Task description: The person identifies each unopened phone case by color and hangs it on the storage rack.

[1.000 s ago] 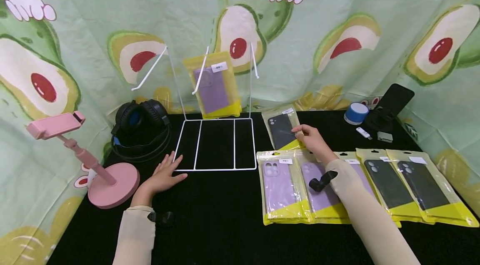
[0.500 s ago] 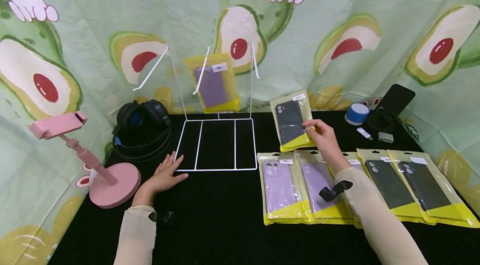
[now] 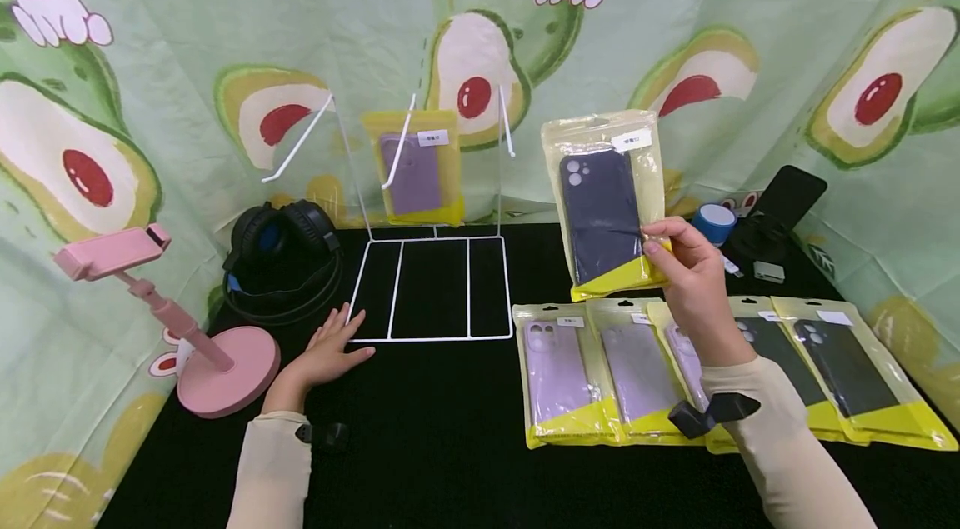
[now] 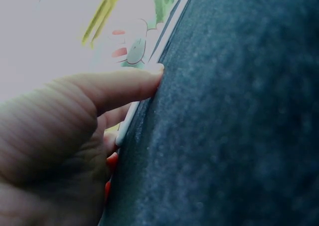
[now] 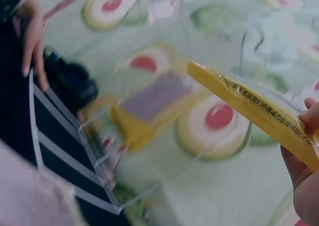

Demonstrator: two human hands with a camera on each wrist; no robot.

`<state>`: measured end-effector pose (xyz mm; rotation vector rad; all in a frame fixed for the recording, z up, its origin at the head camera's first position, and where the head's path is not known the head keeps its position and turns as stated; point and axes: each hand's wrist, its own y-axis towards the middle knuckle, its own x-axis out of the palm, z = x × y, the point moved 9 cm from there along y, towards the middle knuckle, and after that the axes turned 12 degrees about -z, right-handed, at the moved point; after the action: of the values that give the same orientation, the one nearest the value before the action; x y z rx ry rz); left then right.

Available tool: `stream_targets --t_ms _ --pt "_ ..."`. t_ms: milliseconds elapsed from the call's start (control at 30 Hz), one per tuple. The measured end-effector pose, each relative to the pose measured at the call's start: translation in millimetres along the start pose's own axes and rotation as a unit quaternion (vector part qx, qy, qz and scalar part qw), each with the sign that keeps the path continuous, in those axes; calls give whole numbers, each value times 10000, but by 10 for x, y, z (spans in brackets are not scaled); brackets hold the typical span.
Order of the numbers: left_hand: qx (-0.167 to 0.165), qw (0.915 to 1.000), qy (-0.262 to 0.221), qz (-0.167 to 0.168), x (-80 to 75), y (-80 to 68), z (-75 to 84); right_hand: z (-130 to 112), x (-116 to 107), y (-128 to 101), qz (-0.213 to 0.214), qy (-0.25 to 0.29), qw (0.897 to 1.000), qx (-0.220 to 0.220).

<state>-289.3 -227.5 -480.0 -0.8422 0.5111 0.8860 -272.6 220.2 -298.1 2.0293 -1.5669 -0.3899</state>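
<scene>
My right hand (image 3: 693, 283) pinches the lower right edge of a packaged black phone case (image 3: 600, 217), held upright above the table right of the white wire rack (image 3: 431, 339). In the right wrist view, the yellow bottom of that pouch (image 5: 254, 109) shows between thumb and fingers. My left hand (image 3: 318, 358) lies flat with spread fingers at the rack's front left corner. Close up in the left wrist view, the thumb (image 4: 119, 89) rests by the white wire. A packaged purple phone case (image 3: 416, 171) hangs on the rack's middle hook.
Several packaged phone cases (image 3: 558, 379), purple and black, lie in an overlapping row at right. Black headphones (image 3: 281, 258) and a pink phone stand (image 3: 225, 371) are at left. A blue-and-white round tub (image 3: 714, 223) and a black phone stand (image 3: 783, 208) stand back right.
My right hand has lifted the packaged black phone case off the table, up and to the right, and turned it toward me. The hanging purple case has swung slightly; my left hand stays put.
</scene>
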Motion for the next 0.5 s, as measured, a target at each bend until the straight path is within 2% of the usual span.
stream_targets --t_ms 167,233,367,500 --pt "47 10000 7 -10 -5 -6 27 -343 194 -3 -353 568 9954 -686" --pt "46 10000 17 -3 -6 -7 25 -424 285 -15 -537 614 9929 -869" --pt "57 10000 46 -7 -2 -3 10 -467 486 -36 -1011 534 9881 -1032" --pt "21 10000 62 -27 5 7 -1 -386 628 -43 -1262 255 9871 -948"
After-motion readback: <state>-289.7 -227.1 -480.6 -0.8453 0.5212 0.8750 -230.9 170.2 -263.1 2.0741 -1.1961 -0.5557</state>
